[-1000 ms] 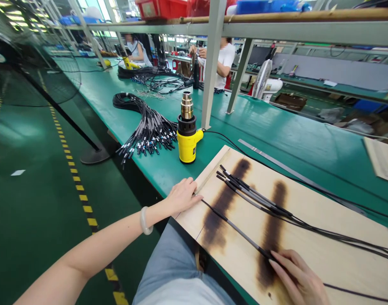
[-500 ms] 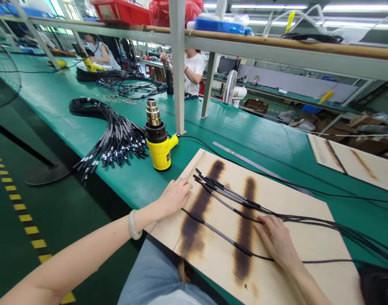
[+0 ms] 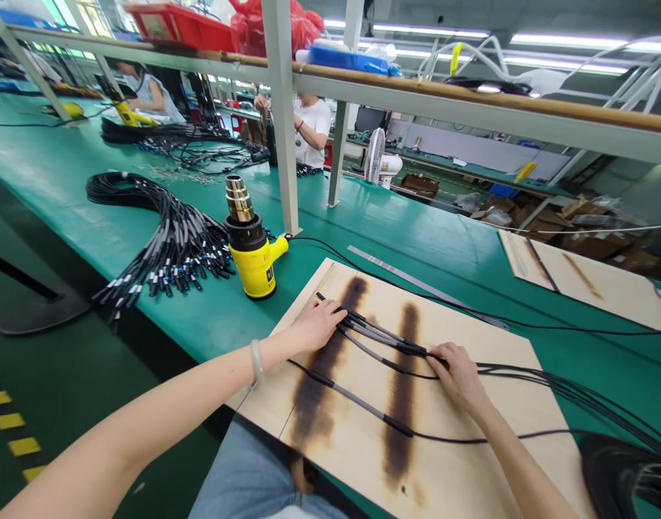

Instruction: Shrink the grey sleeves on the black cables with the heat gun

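label (image 3: 269, 274) on heat gun (image 3: 249, 261) too small to read — hands (image 3: 455, 369) on cables (image 3: 384, 336)

"High beyond the right grip (image 3: 455, 369)?"
"Bright tube lights (image 3: 432, 31), above a long raised shelf (image 3: 471, 108)."
"And low, left of the left grip (image 3: 318, 327)?"
"Green floor (image 3: 65, 367), marked with striped yellow-black tape (image 3: 24, 447)."

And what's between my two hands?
The head view shows black-and-grey cables between your left hand and right hand, crossing a scorched strip on the wooden board.
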